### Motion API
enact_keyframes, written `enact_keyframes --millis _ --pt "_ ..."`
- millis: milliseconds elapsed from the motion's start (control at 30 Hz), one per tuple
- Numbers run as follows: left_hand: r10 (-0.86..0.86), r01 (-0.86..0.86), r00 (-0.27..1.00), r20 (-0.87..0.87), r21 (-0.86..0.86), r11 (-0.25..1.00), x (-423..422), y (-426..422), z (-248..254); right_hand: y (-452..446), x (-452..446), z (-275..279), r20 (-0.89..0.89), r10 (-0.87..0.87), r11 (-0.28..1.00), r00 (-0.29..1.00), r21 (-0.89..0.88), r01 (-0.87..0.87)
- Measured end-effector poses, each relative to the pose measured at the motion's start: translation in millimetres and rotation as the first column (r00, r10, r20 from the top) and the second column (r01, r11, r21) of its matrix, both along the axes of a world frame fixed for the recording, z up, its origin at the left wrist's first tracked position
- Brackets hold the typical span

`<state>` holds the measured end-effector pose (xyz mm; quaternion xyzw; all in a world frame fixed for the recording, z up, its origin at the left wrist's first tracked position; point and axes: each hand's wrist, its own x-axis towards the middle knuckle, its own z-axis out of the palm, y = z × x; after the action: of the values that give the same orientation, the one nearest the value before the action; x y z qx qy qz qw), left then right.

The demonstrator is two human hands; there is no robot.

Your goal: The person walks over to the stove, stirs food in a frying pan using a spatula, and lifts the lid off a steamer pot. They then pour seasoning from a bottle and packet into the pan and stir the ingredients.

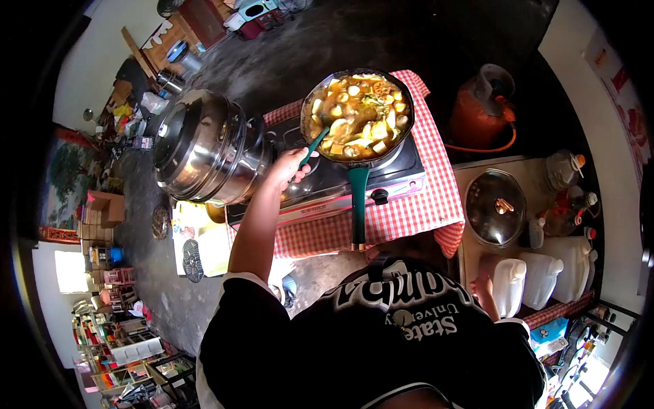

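Note:
My left hand (294,167) is closed around the green handle of a cooking utensil (315,144). The utensil's head is sunk in the food, so I cannot tell whether it is a ladle or a spatula. Chunky brown stew (364,112) with tofu cubes, lotus root slices and greens fills a black frying pan (409,129). The pan's long green handle (358,201) points toward my body, with no hand on it. It sits on a gas stove (313,198). My right hand (484,290) is low at the right beside a white plastic jug (507,283); its fingers are too indistinct to read.
A large steel steamer pot (204,146) stands left of the pan. Under the stove lies a red-checked cloth (436,198). On the right-hand counter are a glass lid (496,208), bottles (562,170) and more jugs (541,279). An orange gas cylinder (473,112) stands behind.

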<state>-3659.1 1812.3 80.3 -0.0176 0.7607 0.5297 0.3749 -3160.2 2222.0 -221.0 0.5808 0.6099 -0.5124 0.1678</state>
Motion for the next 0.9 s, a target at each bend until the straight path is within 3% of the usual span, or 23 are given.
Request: enact_keyframes --millis 100,200,367,400,467,533,800,900 --pt "0.027 -0.048 0.991 0.130 0.163 0.985 1.1 12.0 -8.8 -0.4 6.4 -9.2 -0.008 -0.047 0.998 0.999 -0.033 0.047" --pt "0.055 -0.126 0.968 0.245 0.284 0.951 1.7 25.1 -17.1 5.4 13.8 -13.4 -0.068 -0.110 0.972 0.992 -0.216 0.093" --pt "0.071 -0.164 0.960 0.271 0.341 0.926 7.1 41.3 -15.8 12.3 35.9 -43.3 -0.196 0.127 0.983 0.972 -0.105 -0.149" --pt "0.067 -0.151 0.967 0.244 0.340 0.928 8.6 42.6 -15.1 11.0 35.9 -40.7 -0.209 0.194 0.975 0.958 -0.067 -0.212" --pt "0.047 -0.108 0.980 0.191 0.323 0.940 10.4 44.1 -13.2 13.7 33.2 -47.6 -0.145 -0.153 0.962 0.978 -0.247 0.114" --pt "0.026 -0.064 0.991 0.131 0.291 0.955 12.2 46.2 -11.6 15.1 34.2 -53.1 -0.110 -0.291 0.919 0.950 -0.310 0.245" --pt "-0.061 0.067 0.995 -0.077 0.075 0.995 18.8 49.9 -3.4 13.2 16.1 -36.3 -0.081 -0.001 0.995 0.997 -0.097 -0.006" --pt "-0.100 0.099 0.985 -0.140 -0.012 0.995 24.3 45.8 -0.9 6.7 4.9 -14.6 -0.006 -0.006 0.999 1.000 -0.038 0.006"
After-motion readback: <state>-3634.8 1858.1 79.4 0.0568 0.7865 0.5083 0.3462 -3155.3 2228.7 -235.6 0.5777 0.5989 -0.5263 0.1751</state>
